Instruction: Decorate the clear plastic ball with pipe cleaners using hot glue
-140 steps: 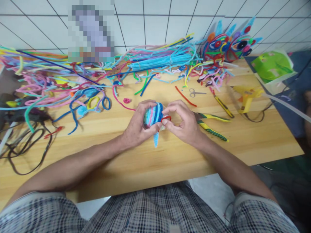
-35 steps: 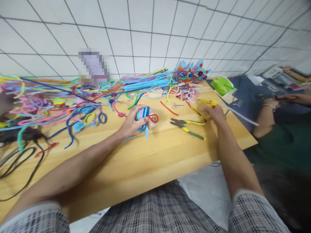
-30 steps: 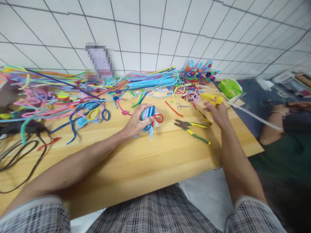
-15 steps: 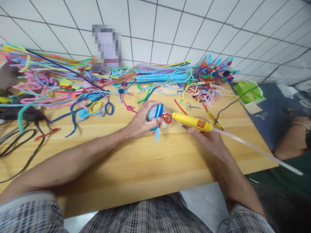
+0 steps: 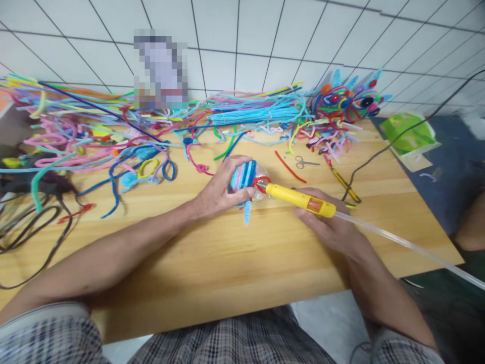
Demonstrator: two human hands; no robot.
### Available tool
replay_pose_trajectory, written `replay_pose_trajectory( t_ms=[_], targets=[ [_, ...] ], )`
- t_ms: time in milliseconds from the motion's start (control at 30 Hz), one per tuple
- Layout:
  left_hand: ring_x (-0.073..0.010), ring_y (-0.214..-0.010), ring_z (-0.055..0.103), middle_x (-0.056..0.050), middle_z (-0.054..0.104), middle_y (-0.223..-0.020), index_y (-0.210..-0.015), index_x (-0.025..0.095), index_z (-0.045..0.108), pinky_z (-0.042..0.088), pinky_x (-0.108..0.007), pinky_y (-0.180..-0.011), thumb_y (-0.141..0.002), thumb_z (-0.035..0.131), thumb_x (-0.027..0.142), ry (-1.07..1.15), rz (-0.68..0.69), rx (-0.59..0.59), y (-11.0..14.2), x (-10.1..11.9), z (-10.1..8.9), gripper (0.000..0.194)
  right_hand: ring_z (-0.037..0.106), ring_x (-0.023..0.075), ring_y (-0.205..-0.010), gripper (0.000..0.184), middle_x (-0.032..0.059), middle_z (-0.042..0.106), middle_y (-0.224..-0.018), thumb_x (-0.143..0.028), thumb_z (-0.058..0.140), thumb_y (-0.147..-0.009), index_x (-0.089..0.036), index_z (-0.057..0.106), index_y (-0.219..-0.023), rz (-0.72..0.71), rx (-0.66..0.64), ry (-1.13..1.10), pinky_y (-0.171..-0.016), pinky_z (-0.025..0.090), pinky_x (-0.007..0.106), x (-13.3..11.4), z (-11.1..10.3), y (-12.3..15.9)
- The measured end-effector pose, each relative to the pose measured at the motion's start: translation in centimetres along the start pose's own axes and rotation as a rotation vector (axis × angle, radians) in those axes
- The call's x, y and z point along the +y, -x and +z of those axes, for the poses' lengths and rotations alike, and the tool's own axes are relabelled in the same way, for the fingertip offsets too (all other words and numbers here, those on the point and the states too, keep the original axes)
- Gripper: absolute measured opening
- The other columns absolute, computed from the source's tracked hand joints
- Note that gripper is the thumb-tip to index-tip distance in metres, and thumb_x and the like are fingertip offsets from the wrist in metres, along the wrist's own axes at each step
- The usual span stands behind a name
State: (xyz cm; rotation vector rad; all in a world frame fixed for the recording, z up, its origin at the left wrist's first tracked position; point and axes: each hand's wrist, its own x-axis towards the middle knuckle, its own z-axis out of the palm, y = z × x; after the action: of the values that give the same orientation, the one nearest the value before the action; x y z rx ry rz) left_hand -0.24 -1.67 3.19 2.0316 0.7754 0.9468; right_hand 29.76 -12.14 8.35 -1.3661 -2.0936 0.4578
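At the far left of the worktop (image 5: 212,268), a heap of stems (image 5: 76,126) with a black cable (image 5: 26,242) below it, likely shoved there to leave the middle for handling. Next, near centre: left hand (image 5: 217,192) has its fingers wrapped round the striped ball (image 5: 242,176), thumb on the near side. Ball sits just above or on the worktop, can't tell which. Grip is on the left half, presumably so the clear right side faces the other hand. Blue spike (image 5: 247,213) points toward the person. Red loop (image 5: 265,178) stands at the ball's right side, nozzle (image 5: 262,186) reaching into it; contact not readable.

Right of that, right hand (image 5: 331,227) has its fingers closed on the glue gun (image 5: 290,196), body nearly level, probably to reach the loop side-on. Trigger hidden, can't tell if pressed. Glue stick (image 5: 397,237) trails out the back; cord (image 5: 373,151) runs off to the upper right, past the cutter (image 5: 344,184).

Vs 4.7 s ago: right fingers were pinching the loop, gun lay on the worktop at right. Now gun's in hand; left hand's hold is much the same.
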Motion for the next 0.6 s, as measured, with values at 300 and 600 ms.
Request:
replay_pose_trajectory(
  t_ms=[300,600],
  targets=[
    [-0.0359,-0.144,0.057,-0.014,0.058,-0.156,-0.154,0.029,0.053,0.045,-0.055,-0.127,-0.096,0.075,0.065,0.024,-0.040,0.004,0.16,0.36,-0.05,0.072,0.083,0.0289,-0.102,0.027,0.0061,0.084,-0.118,-0.036,0.066,-0.105,-0.037,0.069,-0.133,-0.047,0.000,0.004,-0.087,0.067,0.044,-0.48,0.51,-0.06],
    [-0.0360,-0.142,0.057,-0.013,0.057,-0.156,-0.154,0.028,0.050,0.048,-0.055,-0.124,-0.097,0.075,0.064,0.053,-0.139,-0.003,0.22,0.79,0.00,0.072,0.081,0.0298,-0.112,0.029,0.0066,0.083,-0.127,-0.032,0.063,-0.104,-0.036,0.071,-0.132,-0.069,-0.014,-0.019,-0.095,0.065,0.048,-0.29,1.00,-0.06]
  ],
)
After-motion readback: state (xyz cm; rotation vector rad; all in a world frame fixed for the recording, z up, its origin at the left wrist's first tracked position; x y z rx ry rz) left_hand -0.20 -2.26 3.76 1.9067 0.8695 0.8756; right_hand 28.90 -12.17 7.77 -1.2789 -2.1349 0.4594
